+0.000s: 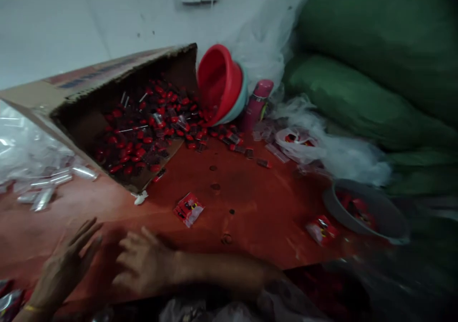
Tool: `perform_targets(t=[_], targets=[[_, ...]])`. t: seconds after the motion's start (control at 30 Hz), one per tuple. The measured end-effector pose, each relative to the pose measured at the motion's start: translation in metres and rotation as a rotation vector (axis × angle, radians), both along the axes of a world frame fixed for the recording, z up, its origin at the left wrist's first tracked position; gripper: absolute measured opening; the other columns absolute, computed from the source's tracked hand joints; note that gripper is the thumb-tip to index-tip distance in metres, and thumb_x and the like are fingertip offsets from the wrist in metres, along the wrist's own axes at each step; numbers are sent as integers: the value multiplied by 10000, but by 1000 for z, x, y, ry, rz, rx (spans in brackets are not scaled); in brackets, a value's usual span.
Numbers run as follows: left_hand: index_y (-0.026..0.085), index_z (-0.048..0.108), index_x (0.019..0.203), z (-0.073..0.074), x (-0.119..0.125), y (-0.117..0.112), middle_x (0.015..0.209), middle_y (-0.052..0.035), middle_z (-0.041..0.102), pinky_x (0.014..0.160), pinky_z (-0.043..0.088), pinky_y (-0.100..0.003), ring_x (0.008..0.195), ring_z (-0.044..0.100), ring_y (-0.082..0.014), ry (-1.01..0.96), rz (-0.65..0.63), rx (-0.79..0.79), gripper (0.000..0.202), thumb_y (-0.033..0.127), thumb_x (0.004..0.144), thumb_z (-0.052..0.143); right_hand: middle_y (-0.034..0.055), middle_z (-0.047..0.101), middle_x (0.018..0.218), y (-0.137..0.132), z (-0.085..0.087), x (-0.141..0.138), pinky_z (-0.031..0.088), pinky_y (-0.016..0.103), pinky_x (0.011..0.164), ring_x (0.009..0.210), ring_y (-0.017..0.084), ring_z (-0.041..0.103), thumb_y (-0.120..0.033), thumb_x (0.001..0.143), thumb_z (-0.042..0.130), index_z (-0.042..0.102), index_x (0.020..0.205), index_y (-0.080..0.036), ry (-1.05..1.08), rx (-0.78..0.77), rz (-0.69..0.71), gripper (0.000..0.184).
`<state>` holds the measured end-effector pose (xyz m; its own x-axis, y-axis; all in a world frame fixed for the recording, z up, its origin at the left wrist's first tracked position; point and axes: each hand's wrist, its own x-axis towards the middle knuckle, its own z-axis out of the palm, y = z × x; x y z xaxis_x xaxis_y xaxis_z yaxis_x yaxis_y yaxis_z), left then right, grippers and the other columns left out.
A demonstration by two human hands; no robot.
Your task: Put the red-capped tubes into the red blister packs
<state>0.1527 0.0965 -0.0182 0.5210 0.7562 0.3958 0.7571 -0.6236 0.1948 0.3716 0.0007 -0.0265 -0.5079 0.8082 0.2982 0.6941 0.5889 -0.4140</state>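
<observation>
My left hand (66, 264) hovers at the lower left, fingers stretched out and apart, with nothing in it. Beside it, my right hand (146, 260) reaches leftward across the table's front, its fingers spread and somewhat blurred; it holds nothing. Both are over the red tabletop (200, 260). Ahead of the right hand lies a small red printed packet (189, 209). A cardboard box (121, 69) rests on its side behind, spilling many small red-capped clear pieces (143, 140). At the bottom left corner, partly cut off, are shiny red packets (10, 300).
Clear plastic tubes (45, 195) lie left of the box. A red bowl (229, 88) leans at the back beside a pink bottle (255, 102). At right stand a grey basin (379, 207) with red packets, another packet (321, 229), plastic bags (347, 157) and green sacks (361, 93).
</observation>
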Motion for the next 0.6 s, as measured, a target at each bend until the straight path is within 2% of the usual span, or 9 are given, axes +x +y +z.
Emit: perform_targets(t=[0.07, 0.17, 0.27, 0.37, 0.43, 0.47, 0.53, 0.6], targets=[[274, 642, 1026, 1, 25, -1, 1153, -52, 644, 790, 539, -341, 993, 631, -245, -24, -34, -15, 319, 418, 775, 508, 84, 613, 1167, 24, 11, 42, 370, 408, 990, 1151, 218, 500, -419, 887, 424, 615, 1019, -175, 76, -38, -166, 337], [285, 609, 1085, 11, 81, -3, 1198, -47, 615, 906, 489, -361, 1089, 579, -224, -145, -84, -111, 311, 374, 807, 499, 122, 605, 1189, 62, 22, 115, 400, 392, 977, 1155, 224, 520, -373, 901, 399, 609, 1082, -158, 125, -110, -430, 351], [252, 489, 1244, 25, 149, 12, 1239, -70, 579, 981, 430, -385, 1140, 540, -213, -370, 22, -219, 448, 410, 826, 464, 179, 530, 1275, 99, 31, 179, 373, 410, 1011, 1252, 258, 427, -404, 893, 404, 552, 1173, -103, 72, -171, -574, 438], [167, 275, 1392, 39, 205, 58, 1358, -150, 451, 1016, 380, -422, 1230, 451, -255, -526, 320, -304, 683, 492, 816, 446, 188, 442, 1353, 147, 44, 226, 368, 393, 1011, 1263, 250, 413, -467, 885, 390, 468, 1255, -100, 54, -195, -676, 527], [108, 236, 1399, 46, 226, 99, 1425, -193, 334, 1073, 276, -455, 1313, 320, -294, -612, 487, -213, 752, 510, 803, 456, 174, 453, 1340, 186, 56, 247, 381, 360, 991, 1227, 235, 451, -507, 884, 365, 448, 1268, -110, 74, -201, -720, 559], [91, 220, 1398, 47, 231, 119, 1419, -204, 334, 1082, 246, -466, 1315, 309, -302, -660, 574, -162, 754, 499, 808, 452, 170, 472, 1321, 206, 61, 256, 390, 355, 974, 1203, 234, 474, -521, 884, 350, 449, 1266, -115, 81, -203, -730, 565], [82, 208, 1391, 45, 235, 153, 1366, -202, 403, 1069, 258, -479, 1278, 366, -294, -700, 644, -121, 654, 430, 861, 364, 164, 492, 1304, 245, 72, 268, 406, 365, 945, 1178, 247, 495, -554, 878, 328, 455, 1260, -130, 88, -218, -740, 584], [75, 203, 1386, 39, 235, 174, 1299, -195, 468, 1026, 308, -499, 1216, 437, -286, -639, 579, -155, 557, 347, 901, 239, 165, 500, 1302, 281, 77, 274, 415, 385, 924, 1171, 272, 502, -616, 855, 306, 457, 1265, -142, 97, -254, -746, 645]])
